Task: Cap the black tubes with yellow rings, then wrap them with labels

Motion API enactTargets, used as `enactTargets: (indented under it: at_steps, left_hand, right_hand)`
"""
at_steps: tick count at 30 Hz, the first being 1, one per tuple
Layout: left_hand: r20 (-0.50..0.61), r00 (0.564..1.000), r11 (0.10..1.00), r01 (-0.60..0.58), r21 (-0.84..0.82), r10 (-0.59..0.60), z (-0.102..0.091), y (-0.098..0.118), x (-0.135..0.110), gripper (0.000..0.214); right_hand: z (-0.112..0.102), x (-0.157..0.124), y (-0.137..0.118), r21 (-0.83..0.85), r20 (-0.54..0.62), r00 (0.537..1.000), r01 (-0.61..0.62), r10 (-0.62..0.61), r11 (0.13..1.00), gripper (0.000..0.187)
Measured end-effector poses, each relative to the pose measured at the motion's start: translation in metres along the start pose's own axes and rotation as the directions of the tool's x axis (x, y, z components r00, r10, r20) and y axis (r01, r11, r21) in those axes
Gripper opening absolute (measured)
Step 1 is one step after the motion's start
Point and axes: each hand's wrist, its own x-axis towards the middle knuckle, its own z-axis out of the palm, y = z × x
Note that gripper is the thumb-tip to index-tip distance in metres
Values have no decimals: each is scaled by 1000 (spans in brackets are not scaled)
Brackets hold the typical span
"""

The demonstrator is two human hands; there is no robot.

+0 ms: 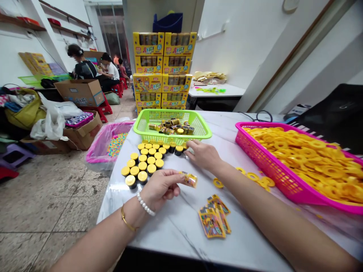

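My left hand, with a pearl bracelet on its wrist, pinches a small printed yellow plastic sleeve between thumb and fingers. Farther forward, my right hand has its fingers curled at a small black cup with a yellow top, at the right end of the group. Several more yellow-topped black cups stand upright in rows left of my hands. Flat printed sleeves lie in a loose pile on the table, nearer me. Yellow plastic rings are scattered beneath and beside my right forearm.
A green basket holding wrapped cups stands behind the rows. At right, a pink basket is heaped with yellow rings. A pink lined tub of coloured beads is at left. Stacked yellow boxes rise behind; people sit farther back.
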Motion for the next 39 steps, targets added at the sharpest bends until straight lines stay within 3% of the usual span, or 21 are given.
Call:
enactTargets:
  at_steps: [4, 6, 8, 10, 12, 14, 16, 22, 26, 32, 36, 39]
  left_hand:
    - [-38, 999, 992, -15, -128, 11, -2, 3, 3, 23]
    - [-61, 998, 985, -35, -169, 25, -2, 7, 3, 24]
    - [-91, 995, 975, -63, -215, 44, -2, 10, 3, 24]
    - [-117, 991, 960, -91, -265, 61, -3, 13, 3, 22]
    - [-128, 989, 945, -108, -309, 71, -3, 14, 4, 18]
    - [-124, 990, 935, -109, -339, 70, -3, 15, 4, 15]
    - [-113, 991, 929, -104, -355, 68, -3, 15, 3, 13]
    - [-102, 991, 925, -116, -363, 84, -3, 17, 3, 14]
    - [-111, 990, 921, -119, -372, 84, -3, 18, 3, 19]
    - [-133, 988, 915, -125, -383, 80, -2, 17, 4, 20]
    - [-170, 973, 921, -207, -329, 158, -3, 11, 5, 30]
    - [-194, 952, 929, -281, -241, 238, -3, 6, 5, 40]
  right_hand:
    - [9, -2, 0, 101, -69, 997, -35, 42, 994, 20]
    - [4, -4, 3, 151, -96, 994, -41, 56, 988, 22]
    - [-9, -11, 8, 320, -136, 987, -42, 90, 947, 31]
    - [-28, -20, 10, 627, -126, 980, -43, 156, 778, 37]
    - [-48, -31, 8, 882, -47, 979, -52, 198, 469, 36]
    - [-63, -40, 0, 972, 22, 983, -63, 181, 227, 35]
    - [-70, -47, -11, 990, 51, 988, -69, 145, 127, 35]
    - [-62, -54, -32, 966, 130, 986, -149, 100, 211, 34]
    - [-58, -52, -30, 958, 122, 978, -161, 169, 237, 36]
    - [-57, -58, -35, 938, 40, 986, -94, 164, 333, 34]
    - [-59, -63, -42, 919, 7, 992, -55, 122, 391, 29]
    - [-61, -65, -43, 932, 77, 996, -91, 54, 350, 29]
